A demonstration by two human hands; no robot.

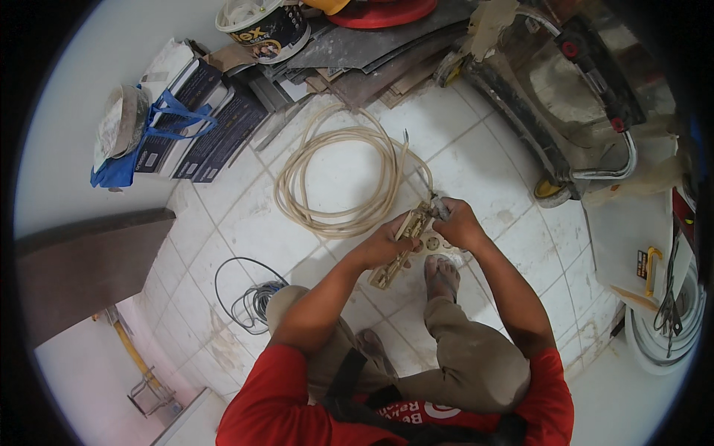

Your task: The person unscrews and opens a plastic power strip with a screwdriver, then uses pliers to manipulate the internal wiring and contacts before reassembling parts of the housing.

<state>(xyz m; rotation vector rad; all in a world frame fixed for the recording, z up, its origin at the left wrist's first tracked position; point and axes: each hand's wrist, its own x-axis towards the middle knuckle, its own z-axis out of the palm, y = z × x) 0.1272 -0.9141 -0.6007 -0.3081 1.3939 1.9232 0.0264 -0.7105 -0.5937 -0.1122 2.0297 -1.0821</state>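
Observation:
My left hand (387,245) is closed round the opened body of a long beige power strip (383,276), its inside with brassy metal parts facing up. Bent over the strip's far end are the fingers of my right hand (461,224), closed on a small grey piece (440,209) whose kind I cannot make out. A beige cable (279,193) lies coiled on the floor beyond my hands, and one end runs up to the strip beside my right fingers. Below the strip a beige socket cover (433,243) with round outlets shows, partly hidden by my hands.
A coil of thin dark wire (260,301) lies left of my knee. Boxes (216,134) and a paint bucket (268,33) stand at the far left, by stacked boards (364,52). On the right are a wheeled trolley (520,119) and a coiled white hose (654,338).

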